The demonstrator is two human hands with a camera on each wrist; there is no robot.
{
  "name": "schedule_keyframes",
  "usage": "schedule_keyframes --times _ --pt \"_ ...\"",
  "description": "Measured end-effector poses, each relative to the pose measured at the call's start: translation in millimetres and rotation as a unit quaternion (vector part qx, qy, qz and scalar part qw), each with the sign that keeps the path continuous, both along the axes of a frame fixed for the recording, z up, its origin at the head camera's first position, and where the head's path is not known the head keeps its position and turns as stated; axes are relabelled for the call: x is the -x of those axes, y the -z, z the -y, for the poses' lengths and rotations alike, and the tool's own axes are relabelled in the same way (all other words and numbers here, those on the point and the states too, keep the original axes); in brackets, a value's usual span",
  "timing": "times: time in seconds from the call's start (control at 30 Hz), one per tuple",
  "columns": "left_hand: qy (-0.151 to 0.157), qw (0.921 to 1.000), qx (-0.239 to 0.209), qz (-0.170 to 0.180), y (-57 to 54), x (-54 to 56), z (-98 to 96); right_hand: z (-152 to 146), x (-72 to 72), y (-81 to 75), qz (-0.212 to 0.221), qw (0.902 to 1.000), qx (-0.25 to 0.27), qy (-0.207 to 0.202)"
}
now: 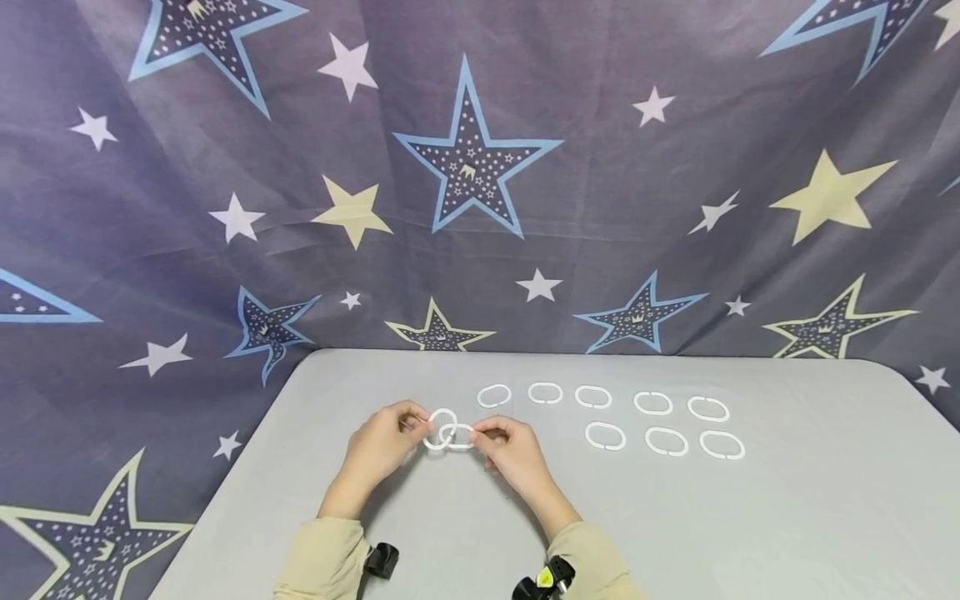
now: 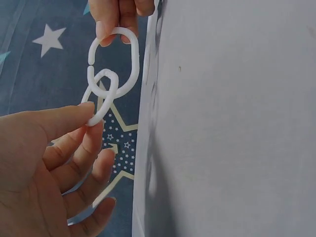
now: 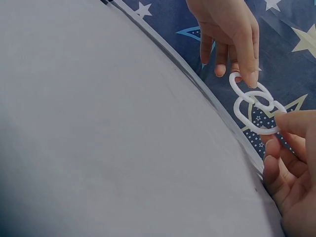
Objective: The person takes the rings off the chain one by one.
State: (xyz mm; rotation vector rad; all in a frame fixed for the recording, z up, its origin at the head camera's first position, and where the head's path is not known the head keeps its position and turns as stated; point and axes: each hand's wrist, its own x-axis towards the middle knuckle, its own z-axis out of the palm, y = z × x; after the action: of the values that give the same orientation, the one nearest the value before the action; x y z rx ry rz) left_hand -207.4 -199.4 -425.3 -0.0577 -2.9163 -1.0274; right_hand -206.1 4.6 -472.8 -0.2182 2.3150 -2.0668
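Two white plastic chain links hang hooked through each other between the hands, lifted above the table. My left hand (image 1: 377, 443) pinches the left link (image 2: 114, 81) between thumb and index finger, the other fingers spread loosely below. From the other side, my right hand (image 1: 516, 457) pinches the end of the right link (image 2: 136, 59) with thumb and fingertips. A small gap shows in the long side of the right link in the left wrist view. Both links also appear in the right wrist view, the right link (image 3: 237, 111) crossing the left link (image 3: 237, 92).
Several more white oval links lie apart on the grey table (image 1: 450, 542), in a back row (image 1: 545, 384) and a shorter front row (image 1: 606, 448) to the right. A star-patterned curtain (image 1: 480, 275) hangs behind the table. Black wrist mounts (image 1: 382, 560) sit at both sleeves.
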Motion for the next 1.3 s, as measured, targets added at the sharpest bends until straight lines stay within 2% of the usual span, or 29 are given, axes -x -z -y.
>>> schedule_keyframes --times 0.63,1.0,1.3 --pt "-0.013 0.9994 0.006 -0.031 -6.6 -3.9 -5.7 0 -0.5 0.2 -0.014 0.9991 -0.039 -0.008" --pt "-0.023 0.9989 -0.005 -0.042 -10.2 -6.6 -11.5 -1 -1.2 0.9 -0.034 0.999 -0.029 -0.006" --pt "-0.028 0.9982 0.003 -0.052 -9.0 -8.0 -11.9 0 -2.7 0.6 -0.028 0.9994 -0.019 -0.003"
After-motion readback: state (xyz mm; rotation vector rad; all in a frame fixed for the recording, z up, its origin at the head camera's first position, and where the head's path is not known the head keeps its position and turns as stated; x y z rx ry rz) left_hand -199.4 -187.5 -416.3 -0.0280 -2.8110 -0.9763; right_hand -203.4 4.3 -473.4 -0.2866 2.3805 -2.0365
